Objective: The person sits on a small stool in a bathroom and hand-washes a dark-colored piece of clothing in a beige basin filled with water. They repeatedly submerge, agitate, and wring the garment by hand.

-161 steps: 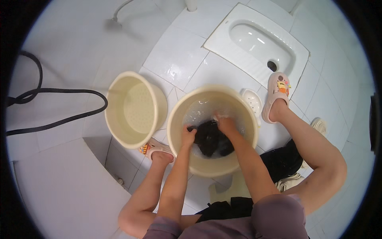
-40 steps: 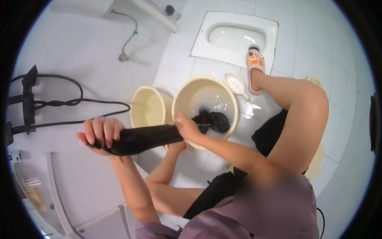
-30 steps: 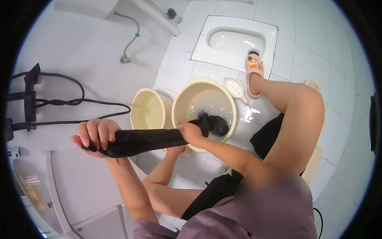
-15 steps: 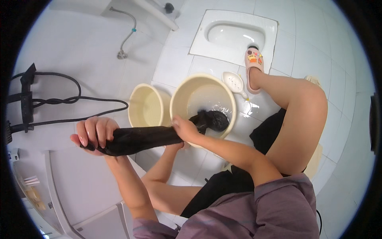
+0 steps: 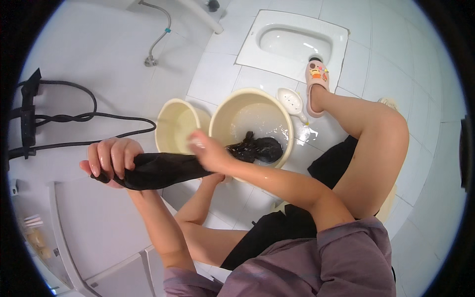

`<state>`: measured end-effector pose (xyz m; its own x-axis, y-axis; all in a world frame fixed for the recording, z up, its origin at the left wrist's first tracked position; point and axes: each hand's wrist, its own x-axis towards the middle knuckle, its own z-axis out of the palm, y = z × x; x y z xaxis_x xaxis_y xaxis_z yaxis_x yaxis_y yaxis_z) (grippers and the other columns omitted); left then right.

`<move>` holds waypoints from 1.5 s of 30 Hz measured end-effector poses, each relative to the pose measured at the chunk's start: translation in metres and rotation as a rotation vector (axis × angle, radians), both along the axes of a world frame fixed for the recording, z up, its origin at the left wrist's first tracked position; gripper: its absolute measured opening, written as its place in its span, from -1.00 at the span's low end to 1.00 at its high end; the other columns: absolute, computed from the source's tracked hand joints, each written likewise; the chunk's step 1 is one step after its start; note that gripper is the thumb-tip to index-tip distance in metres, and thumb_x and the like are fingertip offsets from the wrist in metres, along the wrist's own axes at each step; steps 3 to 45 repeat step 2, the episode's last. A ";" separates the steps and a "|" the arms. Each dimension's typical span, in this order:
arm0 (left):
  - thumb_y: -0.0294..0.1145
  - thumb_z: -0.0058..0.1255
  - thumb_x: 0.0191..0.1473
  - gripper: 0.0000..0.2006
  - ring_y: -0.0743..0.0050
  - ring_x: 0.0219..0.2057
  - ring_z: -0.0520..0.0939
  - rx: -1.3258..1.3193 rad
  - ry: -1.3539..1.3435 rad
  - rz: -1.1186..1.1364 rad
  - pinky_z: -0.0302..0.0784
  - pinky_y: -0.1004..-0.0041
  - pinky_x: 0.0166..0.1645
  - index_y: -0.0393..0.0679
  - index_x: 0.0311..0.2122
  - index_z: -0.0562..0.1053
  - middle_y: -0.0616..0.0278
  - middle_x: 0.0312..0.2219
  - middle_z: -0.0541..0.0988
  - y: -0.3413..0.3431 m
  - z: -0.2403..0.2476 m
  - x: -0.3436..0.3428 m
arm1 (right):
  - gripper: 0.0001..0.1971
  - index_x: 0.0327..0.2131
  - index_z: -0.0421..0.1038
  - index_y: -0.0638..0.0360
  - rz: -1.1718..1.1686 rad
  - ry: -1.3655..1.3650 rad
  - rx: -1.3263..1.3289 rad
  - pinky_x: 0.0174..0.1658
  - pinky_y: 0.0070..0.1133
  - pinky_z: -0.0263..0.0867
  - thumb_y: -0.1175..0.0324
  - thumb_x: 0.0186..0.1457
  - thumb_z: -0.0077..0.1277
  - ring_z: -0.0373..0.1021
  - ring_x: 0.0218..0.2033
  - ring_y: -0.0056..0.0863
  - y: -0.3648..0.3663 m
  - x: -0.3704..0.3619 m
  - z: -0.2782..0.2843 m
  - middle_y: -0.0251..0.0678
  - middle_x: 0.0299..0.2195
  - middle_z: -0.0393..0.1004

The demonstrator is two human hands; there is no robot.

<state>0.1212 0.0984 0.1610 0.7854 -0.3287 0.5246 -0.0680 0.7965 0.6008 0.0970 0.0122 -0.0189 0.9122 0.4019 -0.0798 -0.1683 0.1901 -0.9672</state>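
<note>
A wet, long and narrow black garment (image 5: 166, 171) is stretched between my hands, and its exact kind does not show. My left hand (image 5: 113, 161) has its fingers wrapped round one end. My right hand (image 5: 213, 152) lies over the garment beside the large bucket's rim; its fingers are blurred and a whitish patch shows at them. Past that hand, more black fabric (image 5: 267, 148) runs down in a bunch into the large cream bucket (image 5: 213, 121), which holds cloudy water. A smaller cream bucket (image 5: 159, 129) with pale yellowish liquid stands to its left.
A white scoop with holes (image 5: 290, 102) lies on wet floor tiles right of the large bucket. Behind is a squat toilet (image 5: 245, 52), with my foot in a pink clog (image 5: 316, 76) beside it. Black cables (image 5: 94, 115) hang at the left, above a pale panel (image 5: 99, 222).
My right hand has slid left along the garment, away from the bucket. My left hand has shifted slightly left and up, still gripping its end.
</note>
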 end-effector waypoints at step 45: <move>-0.20 -0.11 0.05 -0.74 0.68 -0.80 0.25 -0.020 0.013 0.013 0.04 0.61 -0.69 -0.05 -0.62 0.34 0.44 -0.76 0.30 -0.002 0.002 0.001 | -0.69 -0.13 0.16 0.07 0.094 -0.203 0.165 -0.23 -0.29 0.19 0.39 0.00 -0.09 0.34 -0.27 -0.13 -0.009 0.007 0.069 0.06 -0.33 0.38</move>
